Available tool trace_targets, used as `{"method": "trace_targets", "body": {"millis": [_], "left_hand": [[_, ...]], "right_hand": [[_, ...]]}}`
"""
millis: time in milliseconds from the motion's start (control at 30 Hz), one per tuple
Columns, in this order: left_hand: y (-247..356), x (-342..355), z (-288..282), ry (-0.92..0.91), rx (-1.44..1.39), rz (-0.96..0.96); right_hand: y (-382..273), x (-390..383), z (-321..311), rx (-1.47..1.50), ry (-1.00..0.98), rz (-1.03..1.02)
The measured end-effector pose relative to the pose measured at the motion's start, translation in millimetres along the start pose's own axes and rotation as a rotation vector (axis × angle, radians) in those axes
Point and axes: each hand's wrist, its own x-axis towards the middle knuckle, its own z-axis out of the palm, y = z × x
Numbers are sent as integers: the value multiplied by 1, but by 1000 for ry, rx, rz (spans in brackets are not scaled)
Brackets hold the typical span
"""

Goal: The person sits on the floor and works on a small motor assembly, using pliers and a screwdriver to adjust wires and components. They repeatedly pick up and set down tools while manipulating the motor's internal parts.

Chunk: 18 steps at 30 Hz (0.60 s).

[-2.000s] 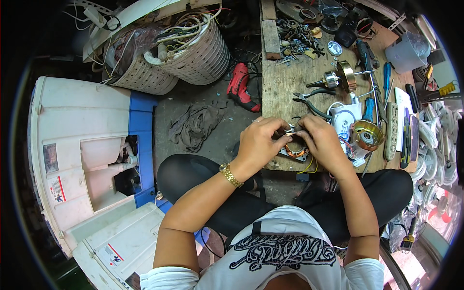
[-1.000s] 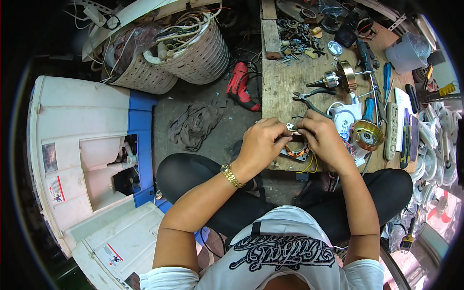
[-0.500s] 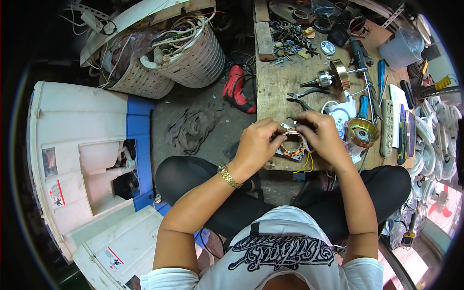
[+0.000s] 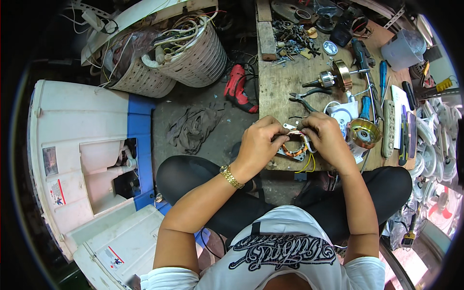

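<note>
A ring-shaped motor stator (image 4: pixel 293 153) with orange-copper windings and a metal frame lies at the near edge of the wooden bench. At its far left side my left hand (image 4: pixel 258 145) is closed, thumb and forefinger pinching the rim where wires run over it. My right hand (image 4: pixel 328 137) is also closed, its fingertips gripping the pale lead wires at the stator's far right side. Yellow wires (image 4: pixel 310 163) hang from the stator over the bench edge. What exactly lies between the fingertips is partly hidden.
Beyond my hands lie cutting pliers (image 4: pixel 305 98), a rotor in a brass-coloured housing (image 4: pixel 342 76) and a blue screwdriver (image 4: pixel 365 107). A gold motor cover (image 4: pixel 365 133) sits to the right, beside a power strip (image 4: pixel 387 128). A red power drill (image 4: pixel 238 89) lies on the floor left of the bench.
My right hand's fingers have shifted slightly right and down, exposing more of the frame and wires between the hands. My left hand keeps nearly the same grip.
</note>
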Motion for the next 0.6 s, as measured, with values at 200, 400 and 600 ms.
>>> {"method": "trace_targets", "body": {"millis": [200, 400, 600], "left_hand": [[0, -2, 0, 10, 42, 42], [-2, -5, 5, 41, 13, 37], [0, -2, 8, 56, 46, 23]], "right_hand": [[0, 0, 3, 0, 4, -50], [-2, 0, 3, -12, -8, -87], [-6, -1, 5, 1, -22, -147]]}}
